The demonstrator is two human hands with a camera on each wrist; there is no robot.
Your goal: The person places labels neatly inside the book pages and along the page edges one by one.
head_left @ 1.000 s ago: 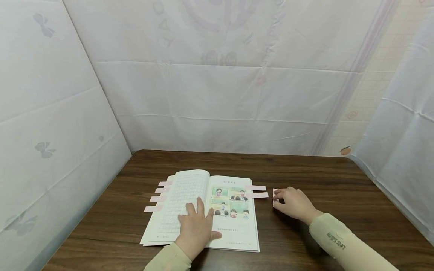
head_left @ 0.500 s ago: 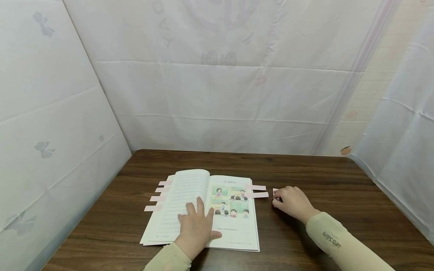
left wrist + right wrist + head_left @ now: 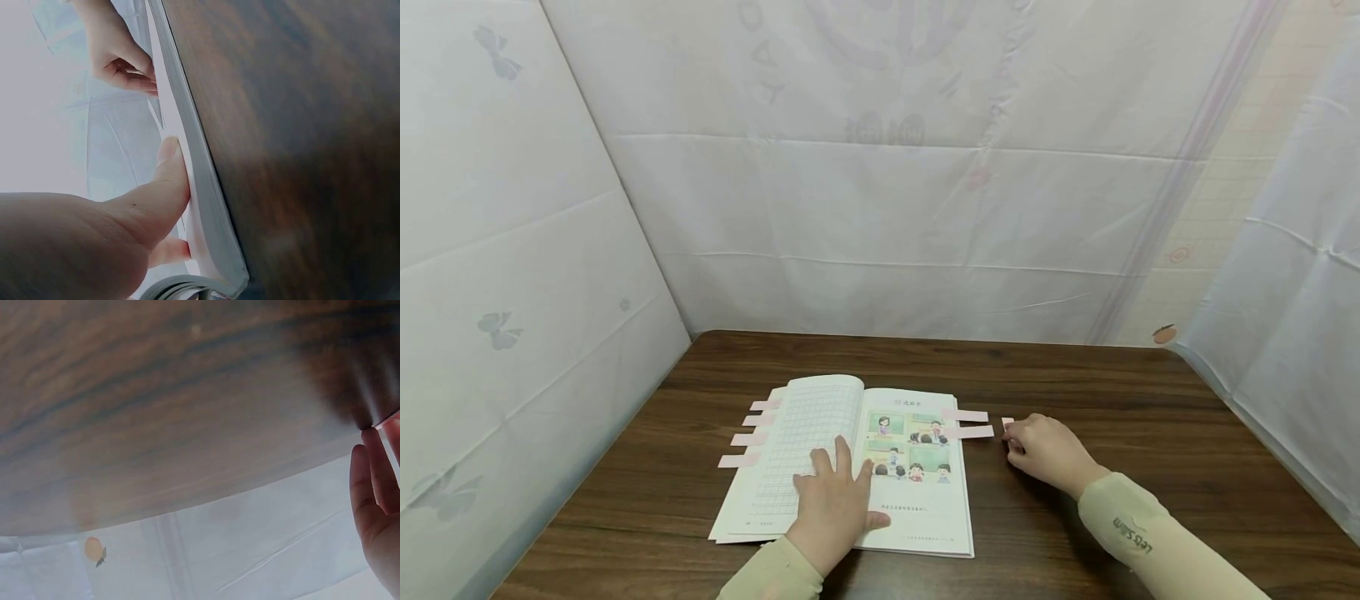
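An open book (image 3: 917, 517) lies on the wooden table, its right page showing coloured pictures. My left hand (image 3: 831, 508) rests over the middle of the book with fingers spread, thumb on the right page. In the left wrist view that thumb (image 3: 165, 169) lies along the page close to the book's edge. Right of the book, my right hand (image 3: 1048, 454) pinches a small pink sticky note pad (image 3: 1007, 423), mostly hidden under the fingers. The right wrist view shows the fingertips (image 3: 370, 440) down at the tabletop, by a thin pinkish edge.
Several pink paper tabs (image 3: 741, 461) stick out from the book's left side. Two more pink tabs (image 3: 976, 432) project from its right side toward my right hand. White printed cloth (image 3: 880, 208) hangs behind the table (image 3: 1112, 375) and on both sides.
My right hand's fingers have drawn in over the pink sticky note pad, so less of it shows. The left hand and book have stayed where they were.
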